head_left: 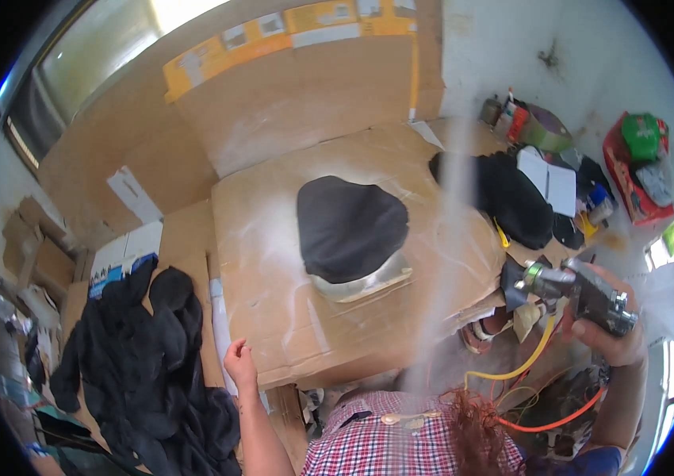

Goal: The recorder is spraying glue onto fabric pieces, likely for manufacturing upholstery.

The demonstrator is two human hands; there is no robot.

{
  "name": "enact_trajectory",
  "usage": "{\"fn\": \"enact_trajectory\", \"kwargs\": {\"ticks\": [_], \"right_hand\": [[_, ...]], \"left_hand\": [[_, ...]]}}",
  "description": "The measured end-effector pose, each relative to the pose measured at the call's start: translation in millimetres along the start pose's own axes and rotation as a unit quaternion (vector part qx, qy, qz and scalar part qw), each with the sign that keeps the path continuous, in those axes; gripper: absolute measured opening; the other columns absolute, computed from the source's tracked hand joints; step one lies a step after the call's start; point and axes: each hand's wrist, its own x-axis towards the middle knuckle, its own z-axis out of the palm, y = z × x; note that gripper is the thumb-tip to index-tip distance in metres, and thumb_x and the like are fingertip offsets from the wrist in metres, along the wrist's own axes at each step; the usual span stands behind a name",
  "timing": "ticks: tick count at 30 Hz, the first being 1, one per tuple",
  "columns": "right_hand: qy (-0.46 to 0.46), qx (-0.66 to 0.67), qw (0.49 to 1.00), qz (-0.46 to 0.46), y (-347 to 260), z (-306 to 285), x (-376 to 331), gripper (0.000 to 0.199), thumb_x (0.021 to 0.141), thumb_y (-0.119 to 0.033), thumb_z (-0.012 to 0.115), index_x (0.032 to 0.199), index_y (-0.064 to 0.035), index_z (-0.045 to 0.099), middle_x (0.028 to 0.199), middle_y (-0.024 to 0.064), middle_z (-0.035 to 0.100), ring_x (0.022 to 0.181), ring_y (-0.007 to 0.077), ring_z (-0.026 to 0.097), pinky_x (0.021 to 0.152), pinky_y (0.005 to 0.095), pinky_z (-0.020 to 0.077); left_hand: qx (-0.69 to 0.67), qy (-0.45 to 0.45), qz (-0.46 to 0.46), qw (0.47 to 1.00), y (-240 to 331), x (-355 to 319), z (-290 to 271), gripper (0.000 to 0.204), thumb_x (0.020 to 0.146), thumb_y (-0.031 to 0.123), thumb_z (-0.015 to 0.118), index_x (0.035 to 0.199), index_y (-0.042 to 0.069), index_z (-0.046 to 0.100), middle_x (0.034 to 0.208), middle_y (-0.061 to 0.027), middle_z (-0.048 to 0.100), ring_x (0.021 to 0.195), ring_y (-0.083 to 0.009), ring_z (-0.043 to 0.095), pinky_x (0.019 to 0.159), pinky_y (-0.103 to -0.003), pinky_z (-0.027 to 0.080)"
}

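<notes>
1. Nearest the camera was the person's red-and-white checked shirt (400, 444), at the lower edge of the view, below the near edge of the cardboard-covered worktable (273, 317).
2. The right hand (614, 337) was off the table's right edge, its fingers wrapped tight around the handle of a grey metal spray gun (583, 293), whose nozzle pointed left toward the table.
3. A yellow hose (535, 353) ran down from under the gun; an orange hose (559, 420) curved below it toward the person's body.
4. The left hand (239, 361) was at the table's near-left corner, fingers loosely curled and holding nothing; whether it touched the cardboard could not be told.
5. A black rounded seat-like cushion (350, 226) sat at the middle of the table, resting on a pale grey base (369, 282) that showed along its near edge. White dusty streaks marked the cardboard around it.
6. More black rounded pieces (503, 194) lay at the table's far-right corner, with white paper sheets (551, 178) just beyond them.
7. A heap of black fabric (147, 357) lay on the floor left of the table.
8. A red tray holding a green item (638, 159) stood well to the right of the table, by the white wall.
</notes>
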Motion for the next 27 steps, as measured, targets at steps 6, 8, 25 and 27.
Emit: {"fn": "enact_trajectory", "kwargs": {"ticks": [6,8,25,27], "right_hand": [[0.070,0.077,0.994,-0.014,65.0,-61.9,-19.2,0.059,0.070,-0.010,0.068,0.122,0.0055,0.046,0.084,0.0063,0.060,0.073,0.0128,0.057,0.069,0.0265,0.0453],[0.023,0.054,0.998,-0.008,92.8,-83.9,-29.2,0.056,0.070,-0.008,0.068,0.121,0.0051,0.048,0.082,0.0070,0.061,0.073,0.0125,0.057,0.068,0.0265,0.0460],[-0.141,0.020,0.976,-0.164,149.2,-124.0,-23.9,0.056,0.064,-0.005,0.073,0.116,0.0018,0.055,0.093,0.0151,0.066,0.075,0.0261,0.067,0.064,0.0279,0.0509],[-0.141,0.016,0.974,-0.175,129.1,-109.9,-19.7,0.055,0.064,-0.004,0.073,0.115,0.0018,0.055,0.090,0.0142,0.066,0.072,0.0251,0.066,0.063,0.0275,0.0503]], "left_hand": [[0.018,-0.071,0.119,0.990,125.2,10.5,87.3,0.019,0.080,0.001,0.052,0.094,-0.003,0.063,0.082,-0.0092,0.063,0.075,-0.0146,0.060,0.070,-0.026,0.047],[0.037,-0.108,0.143,0.983,162.6,13.5,113.5,0.018,0.081,0.001,0.053,0.095,-0.001,0.063,0.085,-0.0089,0.064,0.077,-0.0155,0.060,0.071,-0.026,0.046],[0.206,-0.084,0.245,0.944,209.2,38.7,164.4,0.022,0.076,0.004,0.053,0.092,0.005,0.067,0.090,-0.0121,0.064,0.090,-0.0282,0.056,0.084,-0.036,0.043],[0.148,-0.082,0.234,0.957,201.1,45.1,167.4,0.022,0.076,0.004,0.053,0.092,0.005,0.067,0.089,-0.0129,0.064,0.087,-0.0278,0.057,0.082,-0.036,0.045]]}}
